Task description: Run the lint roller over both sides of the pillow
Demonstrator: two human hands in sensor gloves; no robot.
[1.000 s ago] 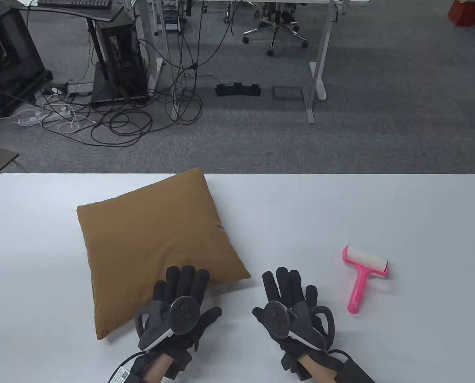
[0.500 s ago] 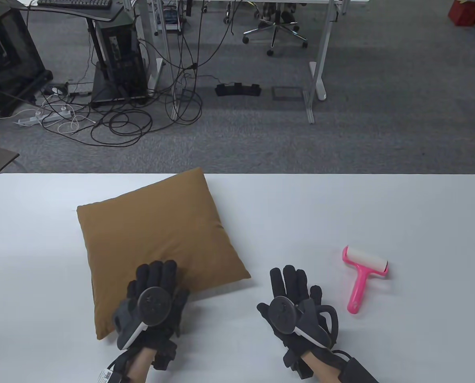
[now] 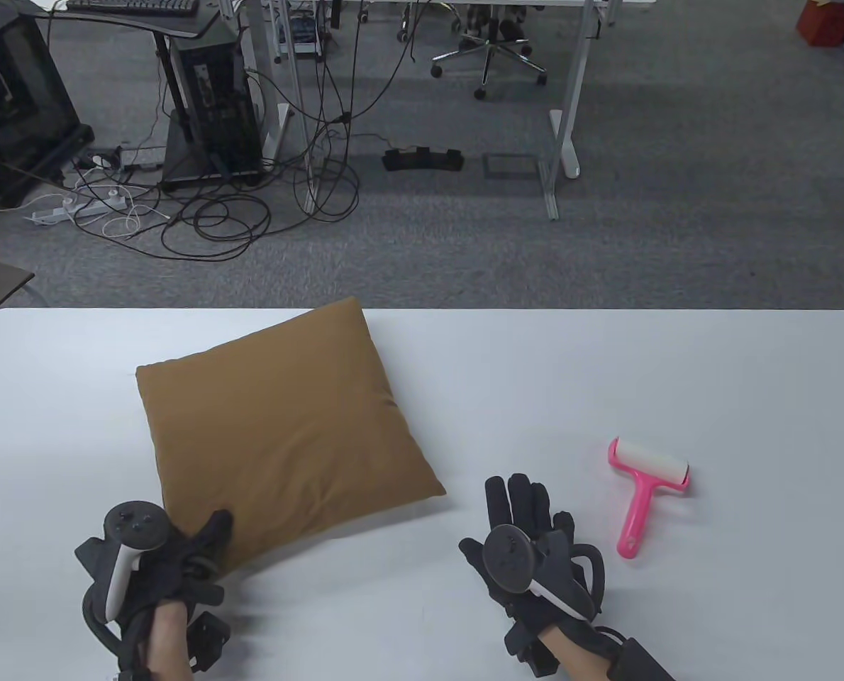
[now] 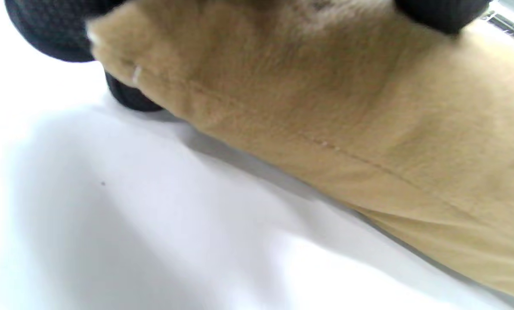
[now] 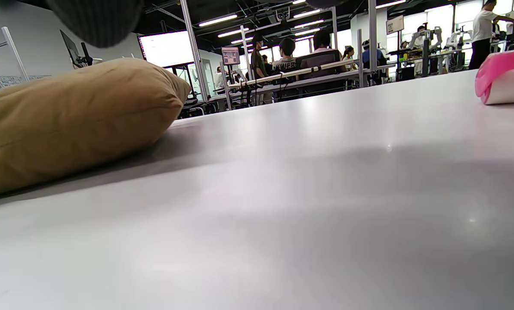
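A tan square pillow [image 3: 280, 425] lies flat on the left half of the white table [image 3: 535, 376]. My left hand [image 3: 206, 543] grips the pillow's near-left corner; in the left wrist view the pillow [image 4: 326, 86] has dark gloved fingertips [image 4: 50, 30] above and below its corner. A pink lint roller [image 3: 642, 489] with a white roll lies on the table at the right, handle toward me. My right hand [image 3: 518, 504] rests flat and open on the table, left of the roller and not touching it. The right wrist view shows the pillow [image 5: 67, 112] and the roller's end [image 5: 504, 77].
The table's far edge runs across the middle of the table view, with carpet, desk legs and cables [image 3: 252, 206] beyond it. Bare table surface lies between the pillow and the roller.
My left hand slid left from the pillow's near edge to its near-left corner, turned on its side and closed on it. My right hand shifted slightly right.
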